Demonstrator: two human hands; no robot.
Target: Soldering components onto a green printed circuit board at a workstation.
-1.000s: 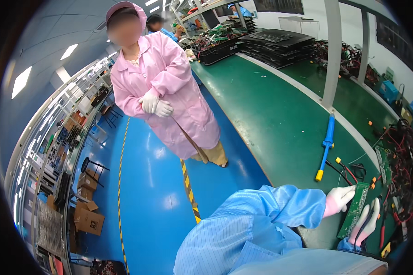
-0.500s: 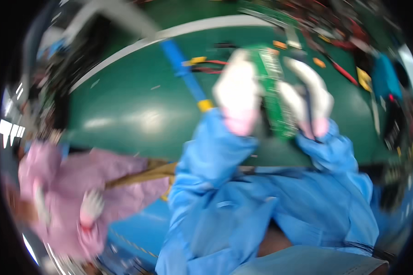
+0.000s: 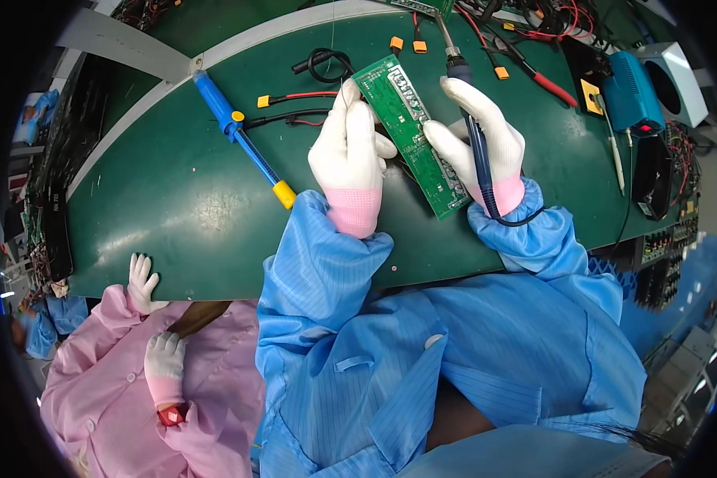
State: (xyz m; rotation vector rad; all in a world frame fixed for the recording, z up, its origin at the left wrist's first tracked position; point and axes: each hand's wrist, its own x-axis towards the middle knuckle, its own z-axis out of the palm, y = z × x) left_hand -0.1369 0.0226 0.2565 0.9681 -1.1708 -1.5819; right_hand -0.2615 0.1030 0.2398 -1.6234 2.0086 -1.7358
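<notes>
A long green circuit board (image 3: 413,137) is tilted above the bench, with bright solder along its right side. My left hand (image 3: 347,163), in a white glove, is closed at the board's left edge, some of its fingers hidden beneath. A thin wire runs up from near those fingertips. In my gloved right hand (image 3: 486,139) lies a dark-handled soldering iron (image 3: 479,151), its metal end pointing up and away from me. The right thumb touches the board's right side. To the left of my hands, a blue desoldering pump (image 3: 243,139) with a yellow end rests on the bench.
Cables with yellow connectors (image 3: 264,101) lie beyond my left hand on the green bench (image 3: 167,223). A teal soldering station (image 3: 634,94) stands at right, near red-handled pliers (image 3: 554,89). A person in pink (image 3: 147,374) sits at left, one gloved hand on the bench edge.
The view has shifted and sharpened from a blur. Both hands still hold the board and the iron. The neighbouring person's one hand now shows at the bench edge.
</notes>
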